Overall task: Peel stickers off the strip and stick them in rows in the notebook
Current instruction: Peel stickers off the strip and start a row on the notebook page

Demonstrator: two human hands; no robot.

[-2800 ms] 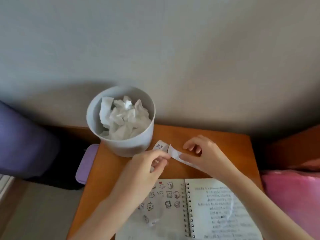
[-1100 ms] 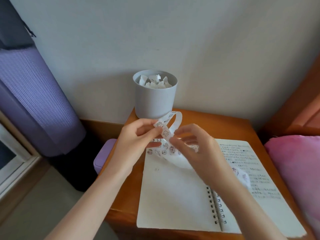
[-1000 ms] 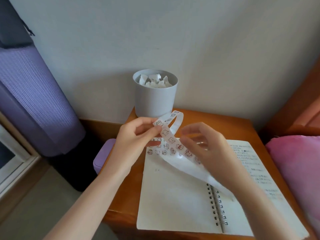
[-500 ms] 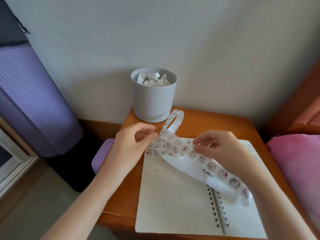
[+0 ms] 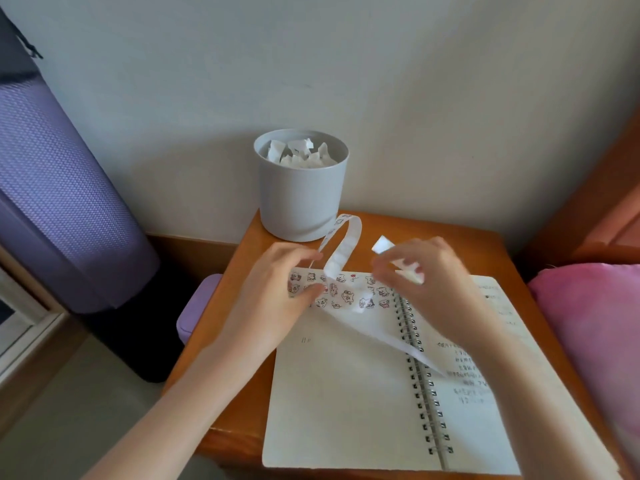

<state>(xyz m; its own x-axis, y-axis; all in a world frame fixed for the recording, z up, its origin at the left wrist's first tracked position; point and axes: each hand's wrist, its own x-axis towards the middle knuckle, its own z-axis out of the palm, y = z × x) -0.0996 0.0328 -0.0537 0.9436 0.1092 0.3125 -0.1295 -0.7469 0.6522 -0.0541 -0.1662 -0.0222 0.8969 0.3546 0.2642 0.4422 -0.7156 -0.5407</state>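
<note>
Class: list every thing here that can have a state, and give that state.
Notebook, open, flat on the table.
Sticker strip, lifted, looped, pinched by both hands.
Bin, upright, filled with crumpled paper.
Left hand, pinching the strip.
Right hand, blurred, fingers curled on white strip paper.

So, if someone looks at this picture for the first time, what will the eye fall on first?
First the two hands above the open notebook: the left hand and the blurred right hand both pinch a white sticker strip that loops up between them. Then the rows of small cartoon stickers along the top of the left page, and the grey bin of crumpled paper at the table's far edge.
</note>
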